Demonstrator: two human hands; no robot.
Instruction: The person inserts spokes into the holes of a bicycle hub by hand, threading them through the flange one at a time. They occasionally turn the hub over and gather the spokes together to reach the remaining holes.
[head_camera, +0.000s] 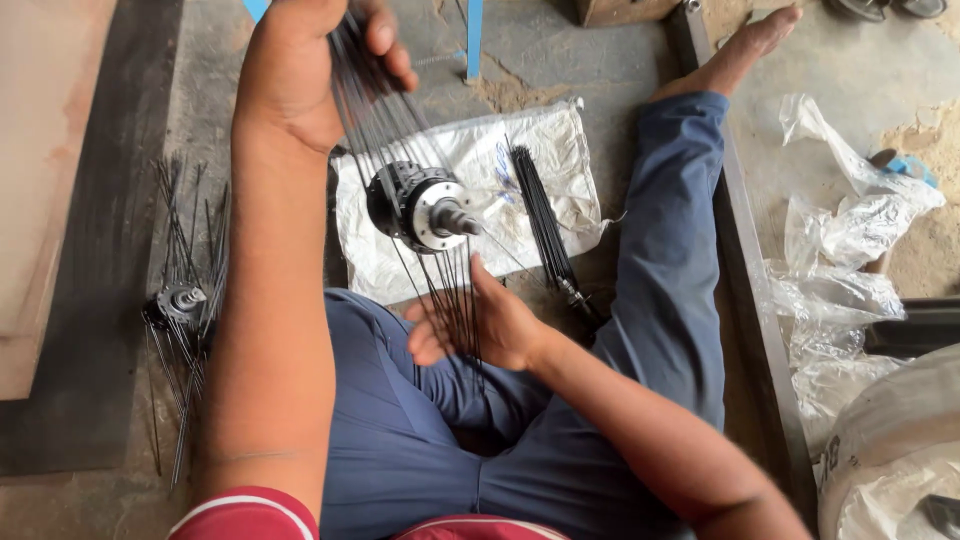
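A person seated on a concrete floor (600, 60) holds a black-and-silver metal wheel hub (415, 207) strung with thin black wire spokes (375, 110), suspended above the lap over a white woven sack (560, 150) spread on the ground. The left hand (300, 75) has its fingers (385, 40) curled tight around the gathered upper spoke ends, so the hub hangs from that bundle; the right hand (480, 325), fingers loosely spread with the palm turned up, touches the lower spokes fanning down towards the blue trousers (660, 300). The hub's axle, its long axis, lies roughly level and points to the picture's right, while the spokes run top to bottom across it. The hub looks dense and rigid, likely the heavy part; the spokes appear light, springy and apt to splay or tangle, so the firmest hold would seem to be the hub body or a tightly bunched handful of spokes. A loose bundle of black spokes (545, 215) rests on the sack, and a second spoked hub (180, 300) lies on the floor at far left
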